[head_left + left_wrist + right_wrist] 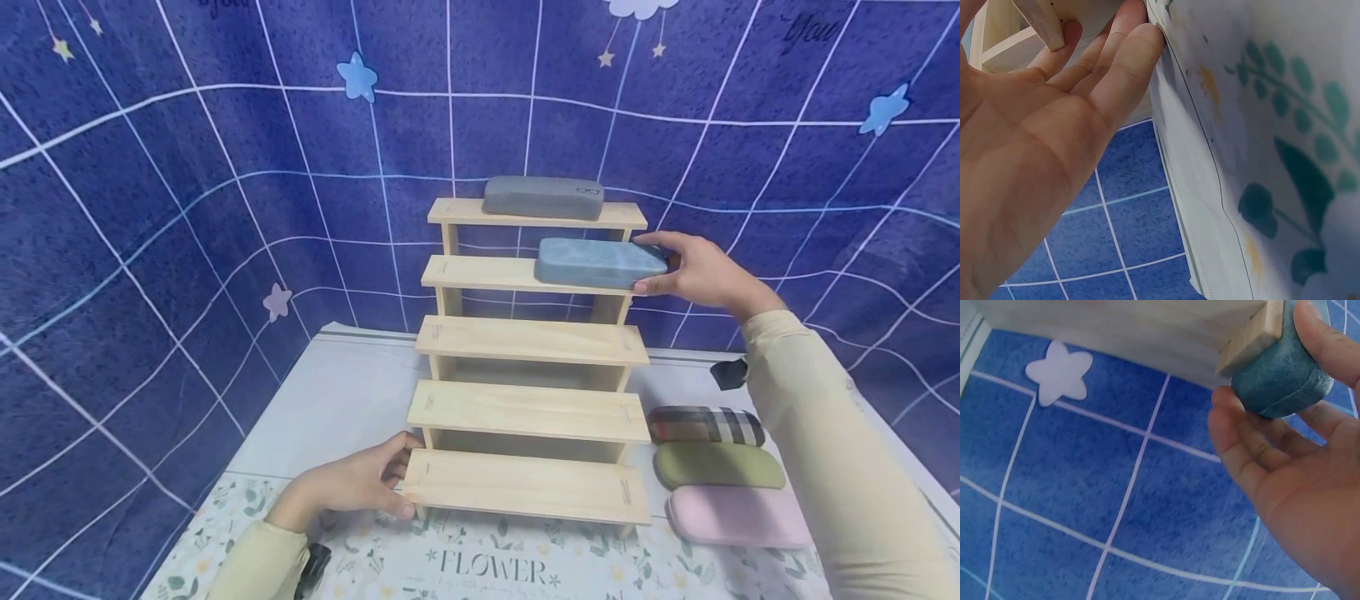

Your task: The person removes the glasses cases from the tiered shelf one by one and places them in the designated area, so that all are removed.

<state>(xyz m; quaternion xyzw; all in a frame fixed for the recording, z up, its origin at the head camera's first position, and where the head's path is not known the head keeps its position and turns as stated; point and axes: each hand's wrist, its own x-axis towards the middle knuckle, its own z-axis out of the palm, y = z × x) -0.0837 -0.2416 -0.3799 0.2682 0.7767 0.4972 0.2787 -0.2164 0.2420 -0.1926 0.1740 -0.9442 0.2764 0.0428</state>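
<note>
A light wooden stepped shelf [525, 337] stands in the middle of the head view. On its second step from the top sits a light blue glasses case [592, 262], jutting past the step's right end. My right hand [701, 268] grips that right end, thumb at the front and fingers behind. The right wrist view shows the rounded end of the case [1285, 384] between thumb and fingers, beside the step's edge. Down at the left, my left hand [352, 479] holds the left end of the bottom step, thumb at its front corner and fingers at the back.
A grey glasses case [543, 197] lies on the top step. Right of the shelf, a plaid case [705, 425], an olive green case [720, 465] and a pink case [738, 517] lie on the table cloth [480, 575]. A blue checked curtain [187, 250] hangs behind.
</note>
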